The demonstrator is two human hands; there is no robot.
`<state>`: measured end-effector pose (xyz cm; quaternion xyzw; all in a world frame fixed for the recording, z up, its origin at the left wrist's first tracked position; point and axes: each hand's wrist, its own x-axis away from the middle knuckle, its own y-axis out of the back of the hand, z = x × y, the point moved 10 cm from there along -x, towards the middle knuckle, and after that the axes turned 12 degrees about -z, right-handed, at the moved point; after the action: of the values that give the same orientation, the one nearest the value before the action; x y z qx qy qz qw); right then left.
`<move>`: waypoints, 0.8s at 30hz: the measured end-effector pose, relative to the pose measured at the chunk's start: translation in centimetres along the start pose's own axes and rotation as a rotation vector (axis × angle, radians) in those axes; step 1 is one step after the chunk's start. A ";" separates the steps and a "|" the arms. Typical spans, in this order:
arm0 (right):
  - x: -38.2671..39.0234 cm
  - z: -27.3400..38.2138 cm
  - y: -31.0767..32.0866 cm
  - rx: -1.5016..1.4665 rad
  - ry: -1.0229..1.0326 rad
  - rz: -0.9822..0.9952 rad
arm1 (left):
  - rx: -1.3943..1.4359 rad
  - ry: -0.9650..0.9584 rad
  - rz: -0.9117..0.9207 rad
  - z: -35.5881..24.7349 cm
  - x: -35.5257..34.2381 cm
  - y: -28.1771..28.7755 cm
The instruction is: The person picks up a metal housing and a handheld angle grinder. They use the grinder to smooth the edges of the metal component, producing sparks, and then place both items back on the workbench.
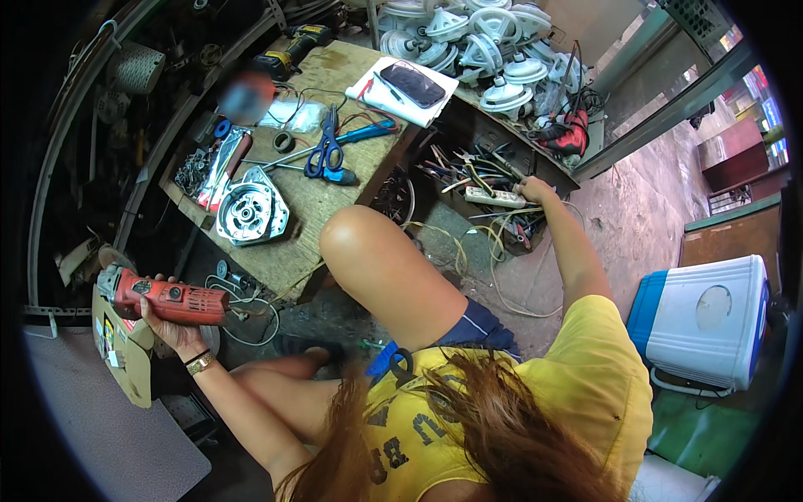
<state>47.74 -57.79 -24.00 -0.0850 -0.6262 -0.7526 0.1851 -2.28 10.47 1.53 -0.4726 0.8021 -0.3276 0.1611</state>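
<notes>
My left hand [170, 329] is wrapped round the body of a red angle grinder [180, 303], held out to the left with its grey metal head pointing away from me. My right hand [535, 191] reaches forward to a bin of hand tools [478, 170], its fingers closed at the bin's right side; what they grip is too small to make out. Several pliers and other long tools lie heaped there. Just beside these fingers, a white power strip [495, 197] rests across the tools, and a pale cord [460, 251] loops over the floor.
On the wooden workbench [335, 201] lie a round metal housing [248, 211], blue scissors [324, 155], a screwdriver [341, 176] and a phone [412, 84]. A yellow-black drill [293, 52] sits at its far edge. White pulleys [498, 50] are piled beyond; a cooler [707, 322] stands right.
</notes>
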 end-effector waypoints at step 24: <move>-5.7 4.6 -4.7 0.642 0.001 0.230 | -0.169 -0.083 -0.229 0.9 0.0 0.2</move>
<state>50.66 -51.61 -29.41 -0.0921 -0.8172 -0.4914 0.2867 -1.89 10.15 0.75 -0.5862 0.7601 -0.2555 0.1155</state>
